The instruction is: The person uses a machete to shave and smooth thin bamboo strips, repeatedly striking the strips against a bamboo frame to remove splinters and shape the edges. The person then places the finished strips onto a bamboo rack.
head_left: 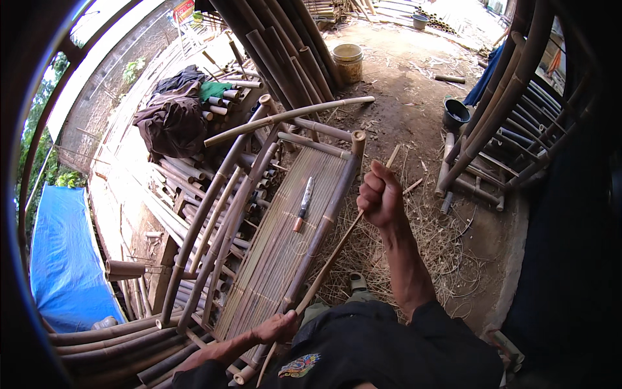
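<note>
A long, thin bamboo strip (pixel 335 254) slants across in front of me. My right hand (pixel 381 192) is closed in a fist around its upper part, and the strip's end sticks out above the fist. Lower down, close to my body, my left hand (pixel 276 329) is closed on the same strip, whose tail runs on below it. Left of the strip stands a bamboo bench (pixel 278 236) with a slatted seat. On the slats lies a knife (pixel 305 200) with a brownish handle, touched by neither hand. A loose bamboo pole (pixel 291 117) rests across the bench's far end.
Bamboo shavings (pixel 421 243) cover the ground to the right. Cut bamboo poles (pixel 184 172) are stacked at left, with dark cloth (pixel 170 123) on them. Farther off stand a yellowish bucket (pixel 348 63), a dark bucket (pixel 456 113) and a bamboo frame (pixel 502 155). A blue tarp (pixel 68 259) hangs at left.
</note>
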Demonstrator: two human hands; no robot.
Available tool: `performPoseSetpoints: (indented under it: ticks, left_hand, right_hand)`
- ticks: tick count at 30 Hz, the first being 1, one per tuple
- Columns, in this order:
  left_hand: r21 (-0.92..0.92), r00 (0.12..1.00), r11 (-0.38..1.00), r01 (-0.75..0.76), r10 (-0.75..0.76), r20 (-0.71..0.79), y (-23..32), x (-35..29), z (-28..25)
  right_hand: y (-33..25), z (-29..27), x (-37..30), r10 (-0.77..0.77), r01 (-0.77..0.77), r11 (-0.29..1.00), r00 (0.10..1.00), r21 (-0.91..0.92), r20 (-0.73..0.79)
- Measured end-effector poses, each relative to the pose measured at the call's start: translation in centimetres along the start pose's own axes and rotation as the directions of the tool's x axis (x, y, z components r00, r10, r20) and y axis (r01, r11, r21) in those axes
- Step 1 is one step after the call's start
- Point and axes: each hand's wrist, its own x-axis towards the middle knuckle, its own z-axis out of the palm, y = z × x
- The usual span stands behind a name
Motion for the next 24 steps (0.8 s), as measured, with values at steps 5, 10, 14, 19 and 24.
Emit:
performPoseSetpoints:
  ticks: [5, 10, 14, 19, 24]
  left_hand:
    - [0.706, 0.744, 0.700, 0.105, 0.416, -0.523, 6.6, 8.9, 0.8]
    - [0.808, 0.633, 0.568, 0.157, 0.570, -0.524, 8.4, 10.9, 1.6]
    - [0.832, 0.778, 0.521, 0.189, 0.438, -0.451, 8.2, 11.0, 0.2]
    - [0.699, 0.898, 0.702, 0.137, 0.210, -0.387, 4.9, 10.1, -4.1]
    - [0.843, 0.733, 0.492, 0.218, 0.487, -0.474, 3.1, 11.3, -2.1]
  right_hand:
    - [-1.4, -11.7, 3.3, -0.155, 0.042, 0.975, 0.830, -0.217, -0.535]
    - [2.4, -13.2, -2.1, -0.036, -0.006, 0.998, 0.793, -0.067, -0.608]
    - [2.4, -19.4, -4.1, -0.144, 0.211, 0.976, 0.816, 0.057, -0.559]
    - [1.7, -18.7, -3.7, -0.205, 0.170, 0.978, 0.721, -0.119, -0.662]
    - [1.7, -23.2, -2.2, -0.252, 0.157, 0.967, 0.687, -0.199, -0.682]
